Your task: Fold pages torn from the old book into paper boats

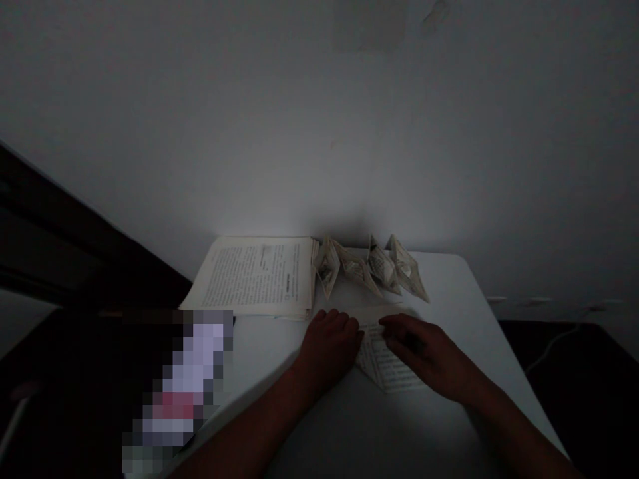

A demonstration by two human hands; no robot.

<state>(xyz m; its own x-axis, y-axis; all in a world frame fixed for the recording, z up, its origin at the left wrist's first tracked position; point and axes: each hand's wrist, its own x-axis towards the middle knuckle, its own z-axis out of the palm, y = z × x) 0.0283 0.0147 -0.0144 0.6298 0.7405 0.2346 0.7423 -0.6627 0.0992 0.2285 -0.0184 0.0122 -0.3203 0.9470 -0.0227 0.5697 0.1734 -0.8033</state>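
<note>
On a small white table (pixel 349 426) lies a printed paper sheet (pixel 387 369), partly folded. My left hand (pixel 329 342) rests at its left edge with the fingers curled in, knuckles pressed down on the sheet. My right hand (pixel 424 352) lies over the sheet's right part, fingers bent and pressing it flat. Behind the hands, several folded paper boats (pixel 372 269) made from printed pages stand in a row against the wall.
A stack of printed pages (pixel 257 276) lies at the table's back left. A blurred-out patch (pixel 177 389) covers something at the left edge. A white wall rises behind. Dark floor and a pale cable (pixel 554 346) lie to the right.
</note>
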